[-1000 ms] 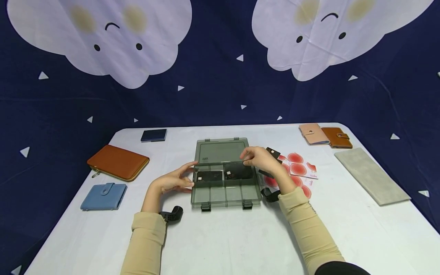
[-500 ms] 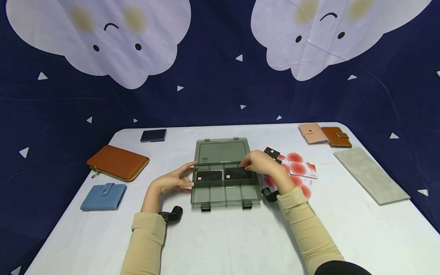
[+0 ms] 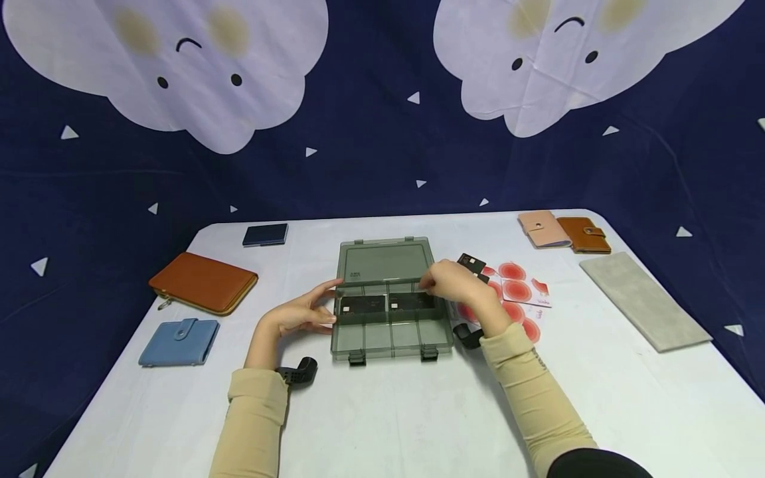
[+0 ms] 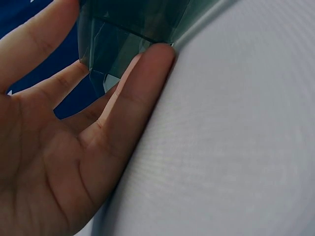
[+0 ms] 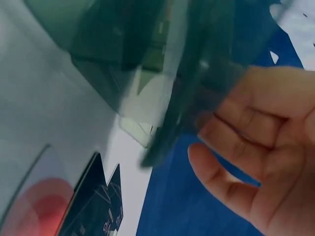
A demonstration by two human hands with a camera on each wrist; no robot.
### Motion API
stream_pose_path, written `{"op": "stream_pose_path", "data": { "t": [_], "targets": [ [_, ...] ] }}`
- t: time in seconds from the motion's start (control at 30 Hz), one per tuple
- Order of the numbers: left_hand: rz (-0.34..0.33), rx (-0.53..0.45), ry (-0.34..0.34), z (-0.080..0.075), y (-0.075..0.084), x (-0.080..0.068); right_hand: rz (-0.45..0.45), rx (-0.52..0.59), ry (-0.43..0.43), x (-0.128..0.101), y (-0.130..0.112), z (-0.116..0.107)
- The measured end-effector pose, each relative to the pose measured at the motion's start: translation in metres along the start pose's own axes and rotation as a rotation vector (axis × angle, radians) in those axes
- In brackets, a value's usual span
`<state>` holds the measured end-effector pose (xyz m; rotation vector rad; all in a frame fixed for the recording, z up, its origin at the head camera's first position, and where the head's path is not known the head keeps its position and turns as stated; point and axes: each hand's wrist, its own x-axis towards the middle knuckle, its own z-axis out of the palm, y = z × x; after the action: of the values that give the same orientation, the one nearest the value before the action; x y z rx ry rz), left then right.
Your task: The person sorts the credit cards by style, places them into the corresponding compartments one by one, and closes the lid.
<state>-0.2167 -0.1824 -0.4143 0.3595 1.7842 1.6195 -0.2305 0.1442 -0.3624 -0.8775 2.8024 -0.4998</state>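
A translucent grey-green plastic box [image 3: 379, 337] stands with its lid [image 3: 385, 260] folded back. Two black cards lie in its back row: the left card [image 3: 362, 305] and the right card [image 3: 410, 301], each in its own compartment. My left hand [image 3: 299, 313] rests against the box's left side, its fingers spread; in the left wrist view one straight finger [image 4: 142, 88] touches the wall. Over the back right of the box is my right hand [image 3: 451, 279], fingertips by the right card's far edge. Those fingertips are partly hidden behind the tinted wall [image 5: 182, 93] in the right wrist view.
Red-and-white cards [image 3: 517, 292] and black cards [image 3: 472, 263] lie right of the box. At left are a brown zip wallet [image 3: 203, 282], a blue wallet [image 3: 179, 343] and a dark flat item [image 3: 265, 234]; at right, pink [image 3: 542, 229], brown [image 3: 584, 236] and grey [image 3: 645, 302] ones.
The right card has gone from tilted in my right hand's fingers to lying flat in the back right compartment. My right hand has lowered slightly; my left hand keeps its place.
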Motion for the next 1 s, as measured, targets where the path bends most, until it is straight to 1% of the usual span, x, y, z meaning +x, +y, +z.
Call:
{"op": "stream_pose_path", "data": {
  "t": [0.1,0.17,0.27,0.33,0.37,0.53,0.6,0.63,0.7,0.8,1.0],
  "targets": [
    [-0.001,-0.004,0.0,0.0,0.0,0.0,-0.017,0.126,0.028,-0.003,0.009,-0.005],
    [0.0,-0.007,0.001,0.0,0.0,0.0,-0.018,0.197,0.07,-0.006,0.018,-0.009],
    [0.001,-0.01,0.001,0.0,0.0,0.0,0.013,0.241,0.138,-0.012,0.032,-0.014],
    [0.001,-0.009,0.002,0.0,0.0,0.0,0.06,0.222,0.149,-0.016,0.041,-0.015],
    [0.001,-0.009,0.003,0.0,0.0,0.0,0.097,0.207,0.138,-0.018,0.045,-0.016],
    [-0.001,-0.001,0.008,-0.001,-0.001,0.0,0.326,0.111,0.006,-0.026,0.055,-0.015],
    [-0.002,0.001,0.009,-0.001,-0.002,0.0,0.399,0.083,-0.036,-0.028,0.057,-0.013],
    [-0.002,0.002,0.01,-0.001,-0.002,0.0,0.422,0.069,-0.049,-0.029,0.058,-0.012],
    [-0.004,0.001,0.01,0.0,-0.001,0.0,0.452,0.052,-0.064,-0.03,0.06,-0.011],
    [-0.006,0.0,0.011,0.0,-0.001,0.0,0.469,0.024,-0.078,-0.03,0.062,-0.008],
    [-0.004,0.003,0.013,0.0,-0.001,0.0,0.471,0.0,-0.077,-0.03,0.066,-0.007]
  ]
}}
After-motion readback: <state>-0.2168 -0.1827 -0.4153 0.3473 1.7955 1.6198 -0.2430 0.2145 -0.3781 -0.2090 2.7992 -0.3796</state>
